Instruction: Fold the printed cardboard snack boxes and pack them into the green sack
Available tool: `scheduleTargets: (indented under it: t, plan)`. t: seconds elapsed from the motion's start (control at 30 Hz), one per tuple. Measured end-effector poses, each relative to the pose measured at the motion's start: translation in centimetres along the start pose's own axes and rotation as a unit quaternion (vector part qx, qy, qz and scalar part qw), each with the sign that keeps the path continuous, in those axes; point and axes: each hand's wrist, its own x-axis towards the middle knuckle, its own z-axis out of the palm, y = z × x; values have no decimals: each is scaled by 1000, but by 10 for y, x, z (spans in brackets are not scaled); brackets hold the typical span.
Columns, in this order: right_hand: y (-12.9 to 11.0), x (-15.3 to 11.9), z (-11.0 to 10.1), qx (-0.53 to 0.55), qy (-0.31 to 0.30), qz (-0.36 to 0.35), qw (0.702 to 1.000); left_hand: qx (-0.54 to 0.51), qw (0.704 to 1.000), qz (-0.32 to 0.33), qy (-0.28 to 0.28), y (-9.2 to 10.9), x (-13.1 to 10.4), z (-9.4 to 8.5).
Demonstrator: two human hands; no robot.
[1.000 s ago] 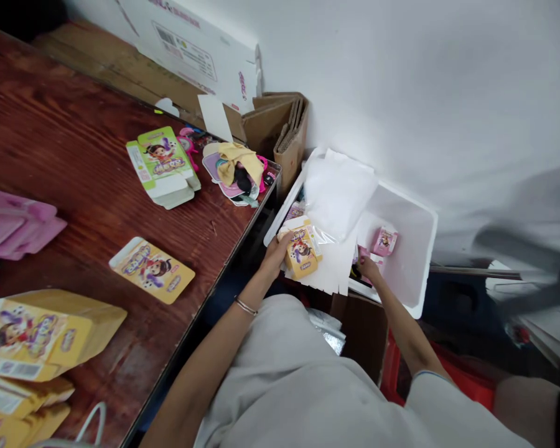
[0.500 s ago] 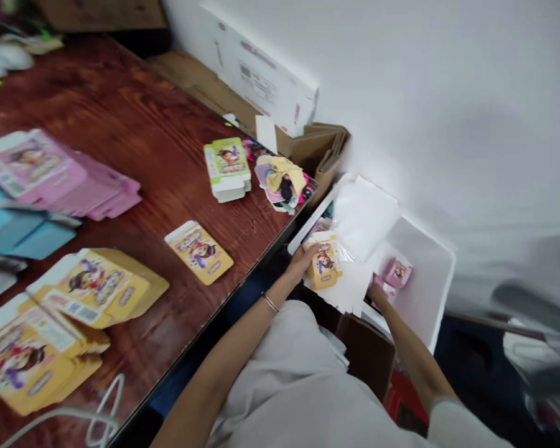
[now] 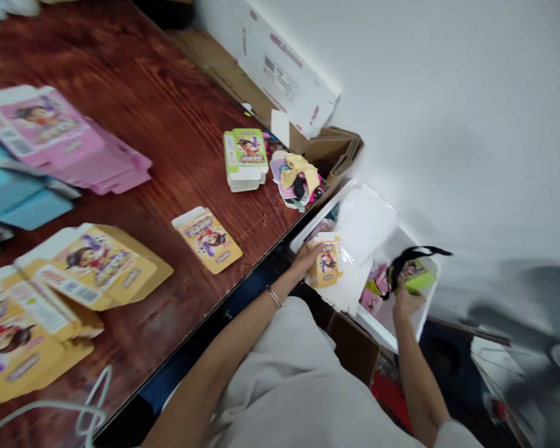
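My left hand is closed on the edge of a yellow printed carton, held upright over white sheets at the near side of a white foam bin. Inside the bin's right part, my right hand has its fingers curled round a black fabric strip, whose loose end sticks out to the right. A lime-green carton shows just beyond those fingers; whether they grip it too I cannot tell. Pink cartons lie in the bin to the left of this hand.
On the brown wooden table lie stacks of pink cartons, blue cartons, yellow cartons and green cartons. A single flat yellow carton and a pile of fabric hair pieces sit nearer the edge. White cord loops at front left.
My right hand has risen from among the pink cartons and shifted right, with the black strip now in it. The green carton has come into sight. My left hand keeps the yellow carton.
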Motion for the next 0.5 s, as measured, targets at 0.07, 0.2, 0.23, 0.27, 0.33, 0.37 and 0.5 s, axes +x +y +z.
scheduleTargets:
  t: [0.07,0.2,0.23,0.27,0.33,0.37,0.5]
  plan:
    - [-7,-3,9,41,72,43,996,4,1000,0,1,-1,2,1]
    - [-24,10,-9,126,142,17,982,4,1000,7,7,-4,2,1]
    - [-32,16,-19,150,150,-5,977,3,1000,11,10,-4,1,1]
    - [-43,22,-27,185,154,-37,970,2,1000,15,13,-4,1,1]
    - [-75,28,-40,284,146,-122,940,3,1000,17,12,-4,-1,1]
    - [-95,28,-42,341,129,-162,917,3,1000,17,12,-4,-1,1]
    - [-202,-9,-25,509,-121,-155,838,3,1000,14,14,-3,-2,1]
